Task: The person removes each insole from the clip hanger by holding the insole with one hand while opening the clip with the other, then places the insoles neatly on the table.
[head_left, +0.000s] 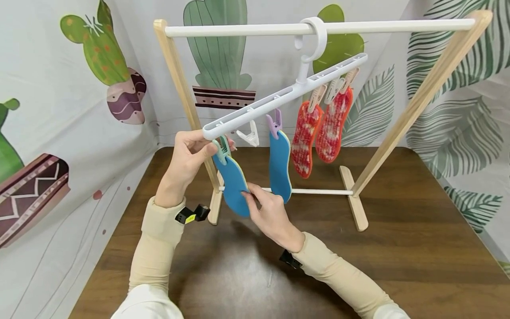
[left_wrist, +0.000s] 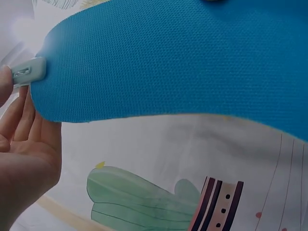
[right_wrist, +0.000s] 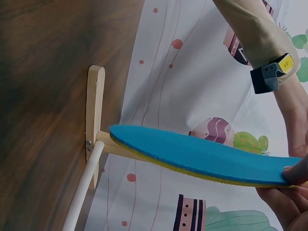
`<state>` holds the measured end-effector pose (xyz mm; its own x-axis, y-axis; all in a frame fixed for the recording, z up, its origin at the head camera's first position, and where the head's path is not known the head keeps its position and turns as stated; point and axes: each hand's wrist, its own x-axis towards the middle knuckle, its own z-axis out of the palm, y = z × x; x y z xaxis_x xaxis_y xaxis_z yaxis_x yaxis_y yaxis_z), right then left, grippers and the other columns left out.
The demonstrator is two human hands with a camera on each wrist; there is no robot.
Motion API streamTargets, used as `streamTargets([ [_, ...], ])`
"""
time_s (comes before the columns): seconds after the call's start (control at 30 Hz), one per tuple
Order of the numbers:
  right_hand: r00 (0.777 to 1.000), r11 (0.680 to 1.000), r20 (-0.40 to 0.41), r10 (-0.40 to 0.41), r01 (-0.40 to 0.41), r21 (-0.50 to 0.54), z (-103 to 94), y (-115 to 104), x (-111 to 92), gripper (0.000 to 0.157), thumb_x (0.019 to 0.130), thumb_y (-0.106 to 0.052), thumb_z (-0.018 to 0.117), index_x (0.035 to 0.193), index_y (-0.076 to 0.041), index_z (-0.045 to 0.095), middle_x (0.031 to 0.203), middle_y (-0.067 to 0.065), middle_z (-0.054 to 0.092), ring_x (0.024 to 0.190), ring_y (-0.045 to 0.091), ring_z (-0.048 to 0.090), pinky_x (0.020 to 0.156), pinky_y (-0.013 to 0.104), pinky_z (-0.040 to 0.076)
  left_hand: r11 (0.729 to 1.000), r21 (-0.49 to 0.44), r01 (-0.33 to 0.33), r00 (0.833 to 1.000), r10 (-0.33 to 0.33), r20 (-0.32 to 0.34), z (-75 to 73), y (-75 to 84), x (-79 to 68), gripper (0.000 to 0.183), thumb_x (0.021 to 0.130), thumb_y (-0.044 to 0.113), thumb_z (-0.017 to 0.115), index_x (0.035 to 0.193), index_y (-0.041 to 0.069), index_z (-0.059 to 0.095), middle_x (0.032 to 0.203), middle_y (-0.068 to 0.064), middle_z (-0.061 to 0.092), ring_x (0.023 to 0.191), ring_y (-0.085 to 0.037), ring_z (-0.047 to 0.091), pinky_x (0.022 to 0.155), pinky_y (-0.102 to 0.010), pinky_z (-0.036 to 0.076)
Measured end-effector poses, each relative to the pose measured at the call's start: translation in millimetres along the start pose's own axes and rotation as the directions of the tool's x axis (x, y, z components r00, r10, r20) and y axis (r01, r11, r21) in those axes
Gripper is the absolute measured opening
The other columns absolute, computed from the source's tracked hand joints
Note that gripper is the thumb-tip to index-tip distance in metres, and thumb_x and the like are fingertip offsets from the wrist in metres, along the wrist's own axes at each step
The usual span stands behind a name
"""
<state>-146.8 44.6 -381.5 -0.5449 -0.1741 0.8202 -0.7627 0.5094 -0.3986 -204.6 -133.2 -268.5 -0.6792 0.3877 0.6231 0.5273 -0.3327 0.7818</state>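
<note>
A blue insole (head_left: 236, 186) with a yellow underside hangs tilted from a mint-green clip (head_left: 221, 150) at the left end of a white hanger (head_left: 255, 108). My left hand (head_left: 184, 161) pinches that clip, thumb in front; the left wrist view shows the clip (left_wrist: 31, 71) over the insole's end. Lower down, my right hand (head_left: 271, 215) pinches the insole's right edge between thumb and fingers. A second blue insole (head_left: 280, 166) hangs from a purple clip (head_left: 275, 123). Between the two insoles, a white clip (head_left: 249, 134) hangs with nothing in it.
Two red patterned insoles (head_left: 306, 141) hang from pale clips on the hanger's right half. The hanger's hook (head_left: 318, 40) loops over the white top bar (head_left: 239, 30) of a wooden-legged rack (head_left: 422, 102), standing on a brown table (head_left: 398, 248). Cactus-print cloth (head_left: 151, 66) lies behind.
</note>
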Motion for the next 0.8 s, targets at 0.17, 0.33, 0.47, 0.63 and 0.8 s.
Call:
streamTargets([
  [0.17,1.0,1.0,0.022,0.019,-0.019,0.002,-0.8,2.0,-0.3,0.017,0.083,-0.005,0.065,0.099,-0.003,0.062,0.084,0.007,0.07,0.067,0.012,0.066,0.059,0.022,0.053,0.998,-0.057,-0.026,1.0,0.025,-0.018,2.2,-2.0,3.7,0.036,0.079,0.026,0.069,0.104,-0.001,0.068,0.085,-0.01,0.071,0.08,-0.023,0.068,0.077,-0.03,0.054],
  [0.33,0.999,1.0,0.02,0.026,-0.027,0.01,-0.6,4.3,-0.2,0.015,0.084,-0.006,0.064,0.099,-0.004,0.062,0.082,0.006,0.069,0.066,0.011,0.065,0.059,0.022,0.053,0.996,-0.056,-0.067,0.998,0.065,-0.025,4.3,-2.8,6.7,0.026,0.079,0.023,0.069,0.1,0.008,0.071,0.085,-0.006,0.071,0.078,-0.021,0.069,0.073,-0.028,0.055],
  [0.47,1.0,0.999,0.013,0.027,-0.027,0.018,0.6,6.6,-1.6,0.015,0.083,-0.006,0.065,0.098,-0.004,0.062,0.08,0.005,0.068,0.067,0.011,0.065,0.059,0.022,0.053,0.996,-0.041,-0.082,0.996,0.08,-0.046,5.8,-2.8,7.0,0.027,0.078,0.025,0.069,0.099,0.008,0.071,0.083,-0.005,0.071,0.077,-0.02,0.068,0.071,-0.027,0.055],
  [0.63,0.998,0.999,0.031,0.048,-0.048,0.023,2.0,7.7,-3.7,0.014,0.084,-0.007,0.064,0.098,-0.006,0.063,0.083,0.005,0.069,0.07,0.011,0.066,0.064,0.022,0.054,0.995,-0.046,-0.09,0.995,0.088,-0.053,5.1,-3.9,6.9,0.026,0.078,0.025,0.069,0.098,0.009,0.071,0.083,-0.004,0.071,0.076,-0.018,0.069,0.069,-0.026,0.055],
  [0.8,0.995,0.997,0.061,0.079,-0.079,0.006,2.2,8.0,-5.8,0.012,0.086,-0.009,0.062,0.098,-0.007,0.063,0.083,0.004,0.069,0.071,0.011,0.065,0.065,0.023,0.054,0.995,-0.047,-0.085,0.996,0.082,-0.046,1.7,-5.5,6.4,0.028,0.079,0.023,0.069,0.099,0.004,0.07,0.083,-0.006,0.071,0.077,-0.019,0.068,0.069,-0.026,0.054],
])
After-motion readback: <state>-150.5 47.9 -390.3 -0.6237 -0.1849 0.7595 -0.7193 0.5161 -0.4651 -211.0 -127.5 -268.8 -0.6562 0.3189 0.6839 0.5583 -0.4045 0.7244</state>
